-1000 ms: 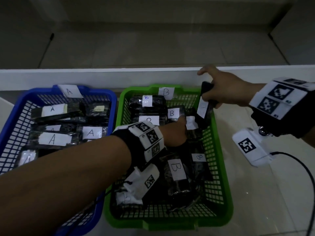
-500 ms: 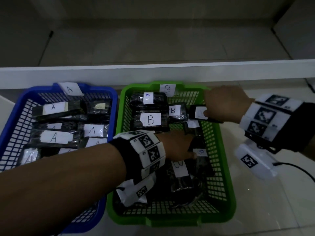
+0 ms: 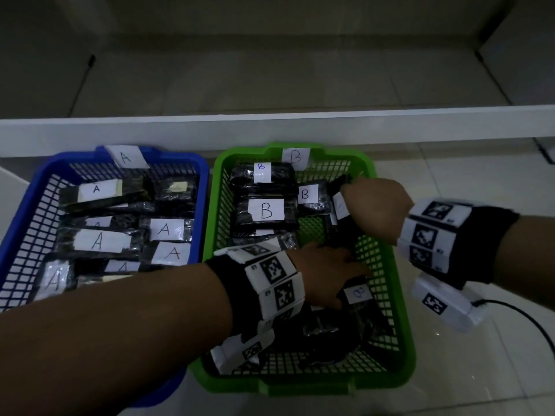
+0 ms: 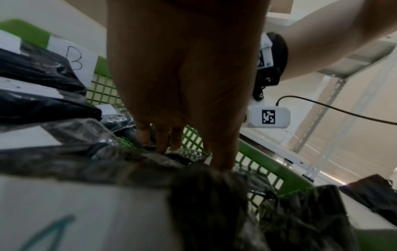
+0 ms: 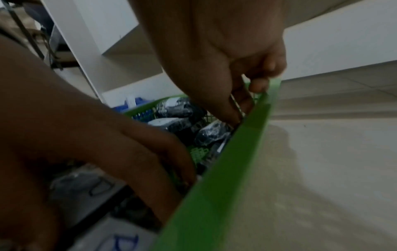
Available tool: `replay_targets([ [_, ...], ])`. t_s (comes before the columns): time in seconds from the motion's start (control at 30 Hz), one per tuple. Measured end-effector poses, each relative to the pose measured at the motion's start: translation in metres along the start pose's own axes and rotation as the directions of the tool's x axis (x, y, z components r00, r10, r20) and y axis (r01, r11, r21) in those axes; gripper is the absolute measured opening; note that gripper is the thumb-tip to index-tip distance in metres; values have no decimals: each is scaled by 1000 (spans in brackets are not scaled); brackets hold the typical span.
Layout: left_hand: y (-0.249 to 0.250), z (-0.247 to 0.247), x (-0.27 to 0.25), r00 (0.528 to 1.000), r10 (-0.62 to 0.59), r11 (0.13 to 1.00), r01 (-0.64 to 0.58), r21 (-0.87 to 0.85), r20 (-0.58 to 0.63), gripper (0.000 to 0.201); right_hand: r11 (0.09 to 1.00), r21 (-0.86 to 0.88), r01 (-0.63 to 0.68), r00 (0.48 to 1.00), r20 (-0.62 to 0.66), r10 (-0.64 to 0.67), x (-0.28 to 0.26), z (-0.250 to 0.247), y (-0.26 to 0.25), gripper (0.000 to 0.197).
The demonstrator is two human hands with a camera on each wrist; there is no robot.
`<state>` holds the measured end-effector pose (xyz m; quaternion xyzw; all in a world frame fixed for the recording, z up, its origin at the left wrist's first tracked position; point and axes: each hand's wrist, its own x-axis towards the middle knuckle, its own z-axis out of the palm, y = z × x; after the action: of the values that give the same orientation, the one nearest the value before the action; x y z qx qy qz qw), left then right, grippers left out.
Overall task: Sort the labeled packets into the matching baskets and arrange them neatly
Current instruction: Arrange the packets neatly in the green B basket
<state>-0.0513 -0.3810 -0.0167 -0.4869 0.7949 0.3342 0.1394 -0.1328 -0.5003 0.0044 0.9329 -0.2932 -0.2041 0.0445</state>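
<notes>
My left hand (image 3: 326, 273) lies with straight fingers on the packets in the middle of the green basket (image 3: 390, 382). Farther, my right hand (image 3: 377, 207) grips one packet (image 3: 341, 205), tilted against the right wall.

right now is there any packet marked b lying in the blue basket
No, every label readable in the blue basket in the head view reads A; the B packets lie in the green basket.
</notes>
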Motion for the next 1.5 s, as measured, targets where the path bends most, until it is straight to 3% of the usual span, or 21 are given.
replay_targets([
  [0.07, 2, 2, -1, 1000, -17, 1000, 16, 22, 21, 70, 993, -118, 26, 993, -112, -40, -5, 9, -2, 24],
  [0.13, 3, 1, -1, 999, -36, 998, 34, -54, -26, 66, 983, -175, 58, 987, -140, -84, -8, 8, -1, 28],
  [0.23, 0, -9, -3, 991, -19, 952, -22, -306, -130, 48, 984, -165, 68, 998, 4, -68, -11, -4, 0, 33],
  [0.33, -7, -18, -7, 978, -46, 879, -57, -474, -203, 41, 972, -214, 94, 995, -8, -98, -19, -6, -3, 33],
  [0.53, -34, -37, -23, 973, -191, 760, 65, -646, -127, 36, 974, -217, 68, 995, -56, -82, -24, 8, -7, 24],
  [0.67, -55, -50, -40, 964, -259, 524, 84, -847, -65, 24, 968, -248, 40, 998, -38, -51, -29, 29, -5, 26],
  [0.73, -67, -56, -49, 947, -314, 432, 80, -898, -67, 24, 973, -231, 23, 993, -105, -48, -26, 25, 1, 20],
  [0.8, -77, -61, -57, 930, -357, 392, 63, -918, -89, 23, 1000, 14, 0, 991, -131, 2, -19, 14, 5, 14],
  [0.83, -81, -64, -60, 918, -382, 370, 45, -928, -108, 23, 963, 269, -23, 990, -127, 59, -17, 2, 5, 18],
  [0.9, -90, -67, -66, 882, -449, 319, 7, -948, -145, 24, 628, 776, -62, 989, -35, 141, -14, -21, 3, 24],
  [0.97, -97, -69, -72, 850, -505, 288, 2, -958, -151, 22, 314, 944, -98, 995, 89, 43, -12, -34, 3, 28],
  [1.0, -100, -70, -76, 848, -512, 304, 30, -952, -136, 20, 241, 963, -120, 990, 134, -40, -11, -38, 3, 24],
  [1.03, -102, -71, -80, 857, -504, 357, 93, -929, -108, 16, 236, 963, -128, 983, 154, -96, -10, -39, 1, 18],
  [1.1, -106, -74, -91, 880, -475, 561, 289, -776, -15, 7, 272, 955, -115, 984, 147, -98, -7, -33, -8, 19],
  [1.17, -108, -74, -97, 879, -476, 776, 429, -463, 17, 16, 279, 951, -130, 987, 152, -59, -3, -24, -23, 18],
  [1.27, -95, -65, -97, 896, -402, 911, 372, -179, -187, 35, 309, 939, -153, 983, 176, -51, -1, -15, -48, 22],
  [1.33, -85, -47, -91, 946, -256, 966, 241, -94, -199, 49, 347, 922, -173, 982, 189, -11, 2, -11, -53, 25],
  [1.37, -82, -38, -88, 965, -210, 978, 209, -26, -154, 57, 393, 904, -169, 984, 176, 18, 3, -12, -53, 25],
  [1.4, -80, -29, -85, 973, -198, 978, 204, 49, -115, 64, 497, 857, -135, 990, 134, 39, 1, -14, -50, 21],
  [1.47, -81, -20, -83, 969, -219, 962, 234, 144, -112, 71, 821, 571, 7, 998, 53, -45, -9, -21, -42, 12],
  [1.5, -82, -19, -83, 966, -227, 958, 245, 151, -124, 71, 927, 364, 85, 992, 58, -114, -16, -24, -39, 18],
])
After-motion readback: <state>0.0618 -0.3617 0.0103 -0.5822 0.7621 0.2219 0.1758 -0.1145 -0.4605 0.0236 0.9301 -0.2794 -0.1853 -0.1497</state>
